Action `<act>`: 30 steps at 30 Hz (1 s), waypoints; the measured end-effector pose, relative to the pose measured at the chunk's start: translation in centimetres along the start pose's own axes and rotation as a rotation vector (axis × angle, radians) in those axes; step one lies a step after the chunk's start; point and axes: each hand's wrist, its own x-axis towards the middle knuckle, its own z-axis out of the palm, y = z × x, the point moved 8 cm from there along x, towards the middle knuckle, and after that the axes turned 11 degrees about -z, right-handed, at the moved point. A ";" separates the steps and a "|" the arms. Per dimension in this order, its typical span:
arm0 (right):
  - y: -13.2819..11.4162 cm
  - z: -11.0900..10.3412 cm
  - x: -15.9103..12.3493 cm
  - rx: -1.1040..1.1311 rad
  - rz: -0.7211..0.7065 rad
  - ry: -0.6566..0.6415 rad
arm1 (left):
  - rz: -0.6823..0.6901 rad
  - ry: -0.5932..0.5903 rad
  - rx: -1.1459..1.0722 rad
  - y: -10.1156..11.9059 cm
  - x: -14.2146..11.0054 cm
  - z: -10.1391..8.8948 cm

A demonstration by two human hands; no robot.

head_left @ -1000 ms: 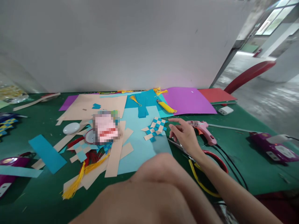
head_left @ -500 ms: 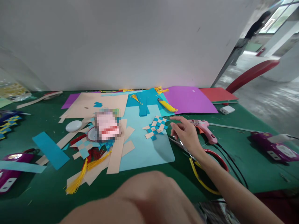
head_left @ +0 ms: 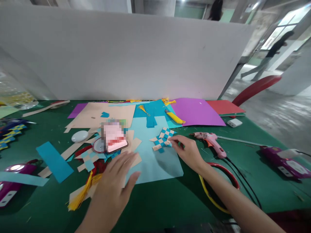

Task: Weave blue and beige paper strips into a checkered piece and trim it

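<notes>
A blue-and-beige checkered woven paper piece (head_left: 162,137) lies on the light-blue sheet (head_left: 155,170). At its right edge my right hand (head_left: 188,150) has its thumb and forefinger closed, pinching the paper. My left hand (head_left: 118,184) is held out above the left side of the sheet, fingers stretched and holding nothing. Just beyond its fingertips is a blurred-out phone-like object (head_left: 115,139) on loose paper strips and woven pieces. Scissors with red and yellow handles (head_left: 229,171) lie partly hidden under my right forearm.
A pink glue gun (head_left: 215,144) lies right of my right hand, its cord trailing forward. Purple power strips (head_left: 284,163) sit at both sides. A yellow utility knife (head_left: 175,117) and purple paper (head_left: 199,113) lie behind. A white partition (head_left: 121,58) closes the back.
My left hand has come up from the lower edge and opened out over the sheet's left side. My right hand has moved left onto the woven paper piece. The view has tilted up.
</notes>
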 end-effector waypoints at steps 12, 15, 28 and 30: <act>0.0 1.2 -0.3 -0.014 0.000 -0.085 | 0.137 -0.059 0.176 5.9 -1.0 6.2; -0.4 1.3 -0.3 -0.045 -0.052 -0.097 | 0.222 -0.110 0.155 7.4 -0.9 6.2; -1.4 4.2 -0.9 -0.344 -0.314 -0.421 | 0.007 0.010 0.312 0.0 -2.6 4.1; -2.6 4.3 -0.9 -0.361 -0.366 -0.413 | 0.026 0.007 0.292 -0.1 -2.5 4.0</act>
